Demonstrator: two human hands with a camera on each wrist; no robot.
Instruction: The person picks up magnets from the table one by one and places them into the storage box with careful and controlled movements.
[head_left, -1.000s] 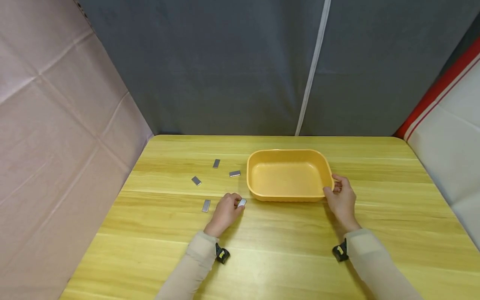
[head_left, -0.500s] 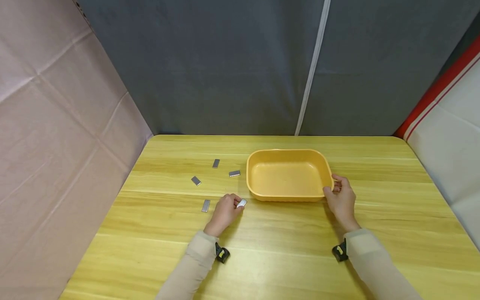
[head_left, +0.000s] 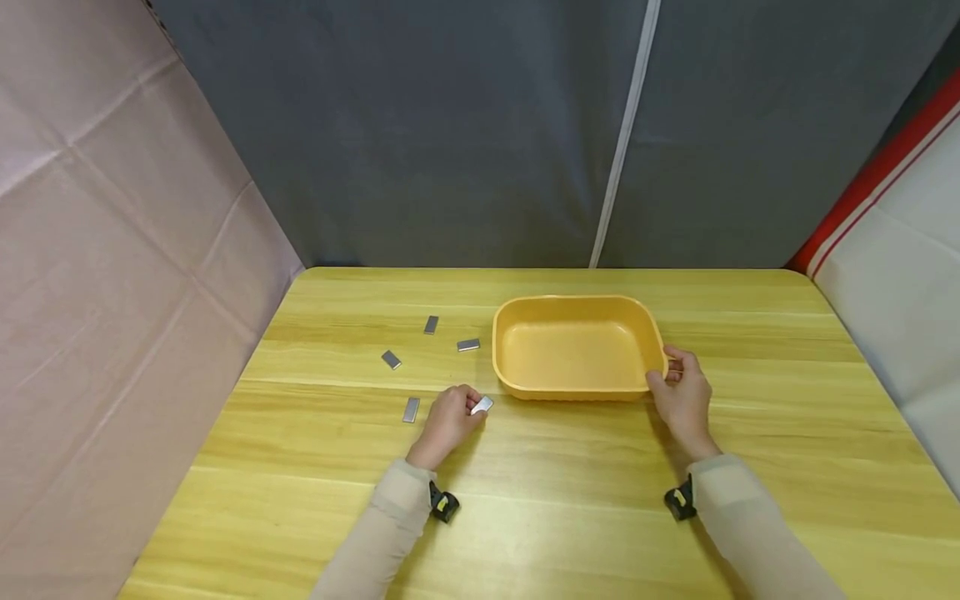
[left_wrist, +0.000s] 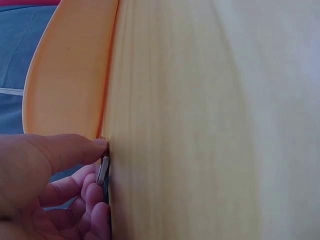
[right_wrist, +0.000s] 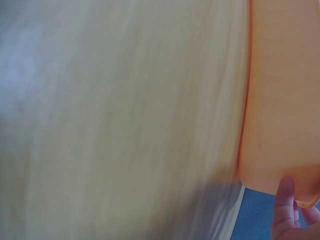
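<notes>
My left hand [head_left: 446, 427] pinches a small flat silver rectangular block [head_left: 482, 405] between thumb and fingers, low over the table, just off the near left corner of a yellow plastic basin [head_left: 573, 358]. In the left wrist view the block [left_wrist: 103, 171] shows as a thin edge below the thumb tip. My right hand [head_left: 684, 408] grips the basin's right end, thumb on the near right rim and the other fingers round the outer wall. Nothing lies inside the basin. From the right wrist, the thumb [right_wrist: 285, 195] shows against the basin's side [right_wrist: 280, 110].
Several similar grey blocks lie scattered left of the basin: one near my left hand [head_left: 411, 410], another block [head_left: 392, 360] farther back, and a block [head_left: 468, 344] close to the basin's left wall. A dark grey curtain [head_left: 450, 150] stands behind the wooden table [head_left: 540, 517].
Both hands and the basin stay almost where they were. The silver block has tipped slightly in my left fingers. The head view has shifted a little.
</notes>
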